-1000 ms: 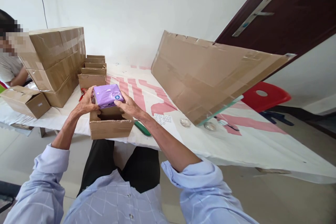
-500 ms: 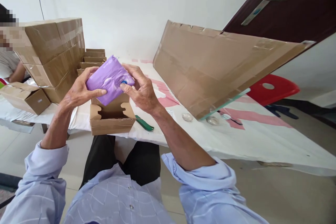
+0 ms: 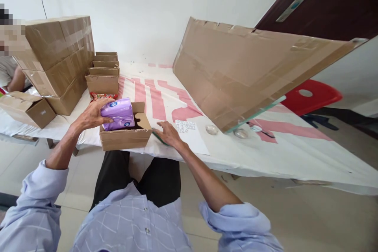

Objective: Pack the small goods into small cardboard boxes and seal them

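My left hand point(image 3: 93, 116) grips a purple soft plastic pack point(image 3: 118, 115) with blue round logos, fingers behind it and thumb on its front. The pack sits at the left part of a small open cardboard box point(image 3: 125, 140), partly inside its rim. My right hand point(image 3: 168, 133) is just right of the box, fingers apart, low over the table. Beneath it, partly covered, lies a green slim tool point(image 3: 160, 138); whether the fingers touch it is unclear. Behind the pack, a red printed packet point(image 3: 102, 97) shows in part.
Taped cartons point(image 3: 59, 55) are stacked at the left, with a smaller carton point(image 3: 28, 108) before them. Several open boxes point(image 3: 103, 82) stand in a row. A large cardboard sheet point(image 3: 236, 71) leans at the right, near a printed paper point(image 3: 191, 136) and tape rolls point(image 3: 212, 129). A person sits far left.
The purple pack has gone from both hands down to the box, now in my left hand only. My right hand has let go and moved right and down to the green tool.
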`<action>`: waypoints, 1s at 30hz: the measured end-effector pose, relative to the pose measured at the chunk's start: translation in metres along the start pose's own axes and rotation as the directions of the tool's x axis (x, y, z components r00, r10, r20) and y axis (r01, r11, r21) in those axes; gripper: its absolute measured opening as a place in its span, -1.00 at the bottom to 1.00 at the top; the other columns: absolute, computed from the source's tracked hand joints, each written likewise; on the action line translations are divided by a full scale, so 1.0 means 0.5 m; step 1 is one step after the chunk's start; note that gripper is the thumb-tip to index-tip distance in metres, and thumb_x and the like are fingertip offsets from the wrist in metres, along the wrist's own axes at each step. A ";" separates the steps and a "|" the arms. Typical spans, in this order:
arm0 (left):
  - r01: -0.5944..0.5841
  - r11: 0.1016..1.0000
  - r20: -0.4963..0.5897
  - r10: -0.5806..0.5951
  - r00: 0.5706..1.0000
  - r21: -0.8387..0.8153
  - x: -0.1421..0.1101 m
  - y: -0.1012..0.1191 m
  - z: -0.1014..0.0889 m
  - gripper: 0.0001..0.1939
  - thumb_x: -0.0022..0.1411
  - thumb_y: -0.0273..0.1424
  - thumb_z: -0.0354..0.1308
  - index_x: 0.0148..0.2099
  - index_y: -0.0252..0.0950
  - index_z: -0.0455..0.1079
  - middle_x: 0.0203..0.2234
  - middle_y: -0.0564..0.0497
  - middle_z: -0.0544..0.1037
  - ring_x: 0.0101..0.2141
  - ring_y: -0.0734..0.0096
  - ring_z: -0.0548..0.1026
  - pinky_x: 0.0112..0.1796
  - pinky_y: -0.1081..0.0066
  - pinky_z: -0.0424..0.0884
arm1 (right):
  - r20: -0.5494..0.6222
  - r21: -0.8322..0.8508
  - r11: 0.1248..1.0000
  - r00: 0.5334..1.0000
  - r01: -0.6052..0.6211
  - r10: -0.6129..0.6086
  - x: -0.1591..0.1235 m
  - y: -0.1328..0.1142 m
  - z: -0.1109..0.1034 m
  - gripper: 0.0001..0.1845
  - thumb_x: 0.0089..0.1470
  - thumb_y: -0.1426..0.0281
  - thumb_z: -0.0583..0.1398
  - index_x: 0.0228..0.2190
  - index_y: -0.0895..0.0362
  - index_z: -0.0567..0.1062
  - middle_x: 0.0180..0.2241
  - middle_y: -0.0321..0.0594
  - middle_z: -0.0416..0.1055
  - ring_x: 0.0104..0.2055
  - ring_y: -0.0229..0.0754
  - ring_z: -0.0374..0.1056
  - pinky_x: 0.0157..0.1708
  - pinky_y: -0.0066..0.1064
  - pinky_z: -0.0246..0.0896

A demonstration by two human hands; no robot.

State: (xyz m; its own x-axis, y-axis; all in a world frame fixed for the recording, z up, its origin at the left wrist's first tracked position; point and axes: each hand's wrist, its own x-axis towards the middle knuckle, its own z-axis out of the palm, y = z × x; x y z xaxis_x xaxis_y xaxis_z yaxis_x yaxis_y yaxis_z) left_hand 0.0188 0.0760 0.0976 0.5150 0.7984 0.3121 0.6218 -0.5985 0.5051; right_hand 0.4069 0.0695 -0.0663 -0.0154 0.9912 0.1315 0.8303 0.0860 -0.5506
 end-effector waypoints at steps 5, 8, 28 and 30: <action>-0.025 0.995 0.040 0.021 0.999 0.101 0.035 -0.031 0.040 -0.21 0.17 -0.19 0.51 0.42 -0.16 0.48 0.36 -0.18 0.59 0.35 -0.22 0.53 0.38 -0.13 0.41 | 0.125 -0.226 0.974 0.990 -0.032 0.062 -0.039 0.022 0.043 -0.61 0.41 0.22 0.27 0.17 0.08 0.59 0.13 -0.01 0.57 0.19 0.07 0.47 0.13 -0.24 0.34; -0.038 0.988 0.068 0.028 0.997 0.150 0.052 -0.045 0.062 -0.20 0.15 -0.15 0.52 0.39 -0.22 0.49 0.36 -0.26 0.58 0.38 -0.27 0.49 0.41 -0.19 0.36 | 0.111 -0.286 0.958 0.991 -0.040 0.074 -0.042 0.020 0.049 -0.62 0.42 0.26 0.25 0.18 0.09 0.58 0.16 0.00 0.55 0.19 0.06 0.46 0.09 -0.27 0.31; 0.127 0.948 -0.137 -0.173 0.975 -0.293 -0.154 -0.001 0.057 -0.20 0.16 0.36 0.42 0.20 -0.09 0.69 0.32 -0.23 0.63 0.36 -0.28 0.53 0.34 -0.23 0.46 | -0.039 -0.174 0.983 0.998 -0.058 0.052 -0.054 0.033 0.062 -0.69 0.43 0.38 0.10 0.07 0.13 0.56 0.06 0.08 0.53 0.07 0.11 0.44 0.04 -0.18 0.36; 0.125 0.942 -0.114 -0.167 0.979 -0.312 -0.160 0.000 0.064 -0.21 0.16 0.36 0.42 0.18 -0.08 0.70 0.33 -0.22 0.62 0.36 -0.30 0.52 0.35 -0.26 0.45 | -0.082 -0.135 0.989 0.995 -0.064 0.053 -0.051 0.029 0.058 -0.66 0.44 0.37 0.06 0.08 0.13 0.55 0.06 0.08 0.52 0.06 0.12 0.45 0.02 -0.17 0.38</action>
State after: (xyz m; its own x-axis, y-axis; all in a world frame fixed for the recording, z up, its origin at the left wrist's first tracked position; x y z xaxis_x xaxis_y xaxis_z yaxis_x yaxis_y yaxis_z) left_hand -0.0038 0.0100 0.0469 0.3334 0.8894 0.3126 0.4661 -0.4438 0.7654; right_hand 0.4032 0.0482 -0.1017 0.0743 0.9827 0.1694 0.8970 0.0083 -0.4419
